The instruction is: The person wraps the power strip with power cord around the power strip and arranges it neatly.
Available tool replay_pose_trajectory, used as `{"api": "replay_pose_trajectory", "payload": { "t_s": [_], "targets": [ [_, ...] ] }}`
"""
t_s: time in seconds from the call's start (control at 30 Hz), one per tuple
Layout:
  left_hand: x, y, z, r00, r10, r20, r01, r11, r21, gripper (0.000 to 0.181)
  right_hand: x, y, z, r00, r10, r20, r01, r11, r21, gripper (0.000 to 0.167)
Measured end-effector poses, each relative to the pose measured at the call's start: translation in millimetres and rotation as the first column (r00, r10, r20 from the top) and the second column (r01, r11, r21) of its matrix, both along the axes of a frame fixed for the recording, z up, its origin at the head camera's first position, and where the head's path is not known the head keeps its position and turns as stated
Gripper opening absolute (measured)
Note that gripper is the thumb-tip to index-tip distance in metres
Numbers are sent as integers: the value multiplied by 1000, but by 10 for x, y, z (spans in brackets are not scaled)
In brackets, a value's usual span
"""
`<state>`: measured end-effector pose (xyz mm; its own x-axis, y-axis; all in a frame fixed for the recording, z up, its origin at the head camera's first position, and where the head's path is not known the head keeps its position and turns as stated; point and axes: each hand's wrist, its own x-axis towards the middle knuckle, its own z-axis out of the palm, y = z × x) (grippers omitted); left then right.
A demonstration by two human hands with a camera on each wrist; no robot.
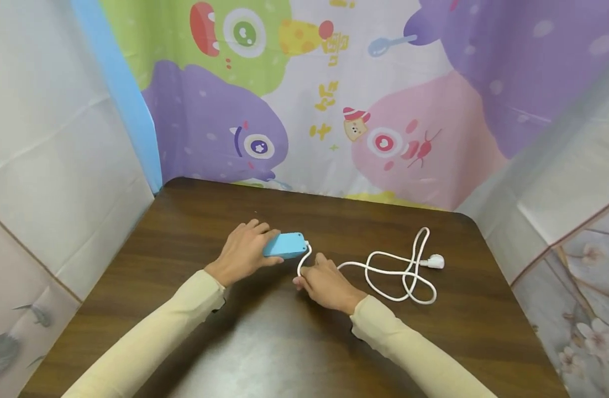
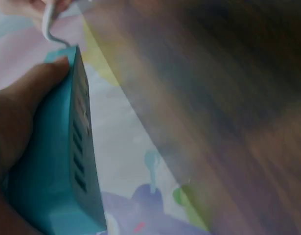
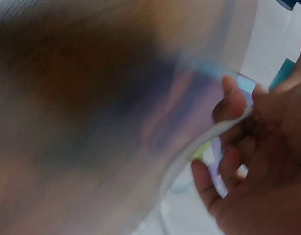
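In the head view my left hand [image 1: 246, 250] grips a light blue power strip [image 1: 287, 244], thumb on the near side and fingers over the far side. The left wrist view shows a row of dark slots [image 2: 78, 152] along one side of the strip [image 2: 47, 142]. From its right end runs a white power cord [image 1: 305, 260]. My right hand [image 1: 329, 284] pinches this cord [image 3: 199, 142] between thumb and index finger, close to the strip; the other fingers are loosely bent in the right wrist view. Past that hand the cord lies in loose loops, ending in a white plug [image 1: 436, 261].
All of this is on a dark brown wooden table [image 1: 264, 342] with rounded far corners. A curtain with cartoon monsters [image 1: 314, 105] hangs behind it. Pale cloth panels [image 1: 51, 110] stand along the left and right sides.
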<state>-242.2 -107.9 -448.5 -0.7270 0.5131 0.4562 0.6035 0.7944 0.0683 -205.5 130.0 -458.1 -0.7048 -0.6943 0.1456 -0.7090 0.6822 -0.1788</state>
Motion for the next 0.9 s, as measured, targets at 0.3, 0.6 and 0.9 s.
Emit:
{"api": "replay_pose_trajectory", "payload": {
  "t_s": [0.3, 0.6, 0.9],
  "targets": [
    [-9, -104, -12, 949, -239, 204, 262, 961, -91, 56, -242, 137, 322, 951, 200, -235, -208, 978, -10, 15],
    [96, 32, -6, 743, -518, 424, 282, 816, 504, 54, -524, 354, 327, 993, -91, 78, 117, 885, -451, 11],
    [53, 213, 181, 890, -316, 329, -5, 714, 700, 53, -361, 161, 135, 992, -122, -11, 106, 900, -423, 12]
  ]
}}
